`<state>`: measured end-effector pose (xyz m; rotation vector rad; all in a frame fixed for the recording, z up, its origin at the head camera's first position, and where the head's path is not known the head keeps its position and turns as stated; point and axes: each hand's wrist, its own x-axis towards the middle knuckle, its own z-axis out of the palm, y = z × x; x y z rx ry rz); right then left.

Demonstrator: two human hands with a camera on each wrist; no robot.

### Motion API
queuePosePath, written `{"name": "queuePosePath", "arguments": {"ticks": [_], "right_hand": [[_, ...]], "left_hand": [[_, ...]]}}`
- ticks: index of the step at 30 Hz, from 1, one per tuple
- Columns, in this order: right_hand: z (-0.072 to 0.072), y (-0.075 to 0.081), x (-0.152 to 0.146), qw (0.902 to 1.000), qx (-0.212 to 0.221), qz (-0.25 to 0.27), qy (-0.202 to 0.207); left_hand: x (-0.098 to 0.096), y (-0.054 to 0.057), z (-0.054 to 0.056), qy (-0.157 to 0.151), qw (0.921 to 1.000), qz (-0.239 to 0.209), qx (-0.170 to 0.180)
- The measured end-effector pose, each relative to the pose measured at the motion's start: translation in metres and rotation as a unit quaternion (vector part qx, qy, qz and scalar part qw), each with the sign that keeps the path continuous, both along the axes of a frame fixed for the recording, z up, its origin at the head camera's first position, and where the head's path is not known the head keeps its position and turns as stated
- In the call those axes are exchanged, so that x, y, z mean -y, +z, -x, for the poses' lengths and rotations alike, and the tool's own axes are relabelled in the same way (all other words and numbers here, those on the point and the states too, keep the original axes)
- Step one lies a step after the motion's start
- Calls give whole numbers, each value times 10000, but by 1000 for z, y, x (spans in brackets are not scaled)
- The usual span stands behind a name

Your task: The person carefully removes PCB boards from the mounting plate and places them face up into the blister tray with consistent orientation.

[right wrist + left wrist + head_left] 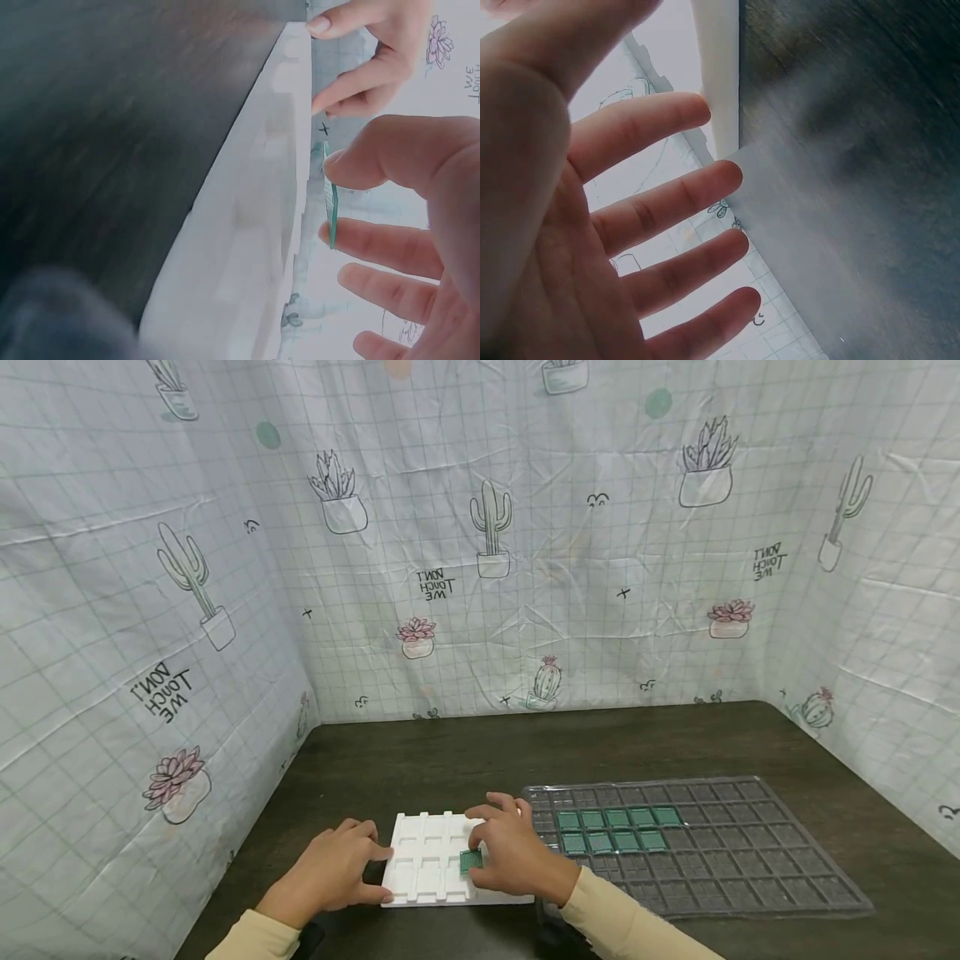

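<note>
Over the white slotted tray (408, 864), my right hand (513, 852) pinches a small green circuit board (470, 862) between thumb and index finger. In the right wrist view the board (331, 206) is seen nearly edge-on, above the tray's surface, while the other fingers stay spread. My left hand (330, 868) is at the tray's left edge, with thumb and index fingertips right at the rim. The left wrist view shows the fingers of the left hand (630, 195) straight and spread apart. The right hand hides part of the tray's right side.
To the right lies a clear plastic tray (757, 839) divided into many compartments. Two rows of green circuit boards (617, 818) sit in its upper left part. Both trays rest on a dark wooden table (420, 760). A patterned cloth (487, 627) encloses the back and sides.
</note>
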<state>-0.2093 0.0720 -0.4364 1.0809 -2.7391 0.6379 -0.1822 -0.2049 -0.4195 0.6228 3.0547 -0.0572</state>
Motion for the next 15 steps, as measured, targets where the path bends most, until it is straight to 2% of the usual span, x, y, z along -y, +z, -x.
{"name": "queuePosePath", "arguments": {"ticks": [7,15], "right_hand": [[1,-1,-15,9999,75,139,1],[-2,-4,-32,9999,-56,100,-109]], "left_hand": [[-2,1,1,58,10000,75,15],[-1,-2,0,112,9998,177,53]]}}
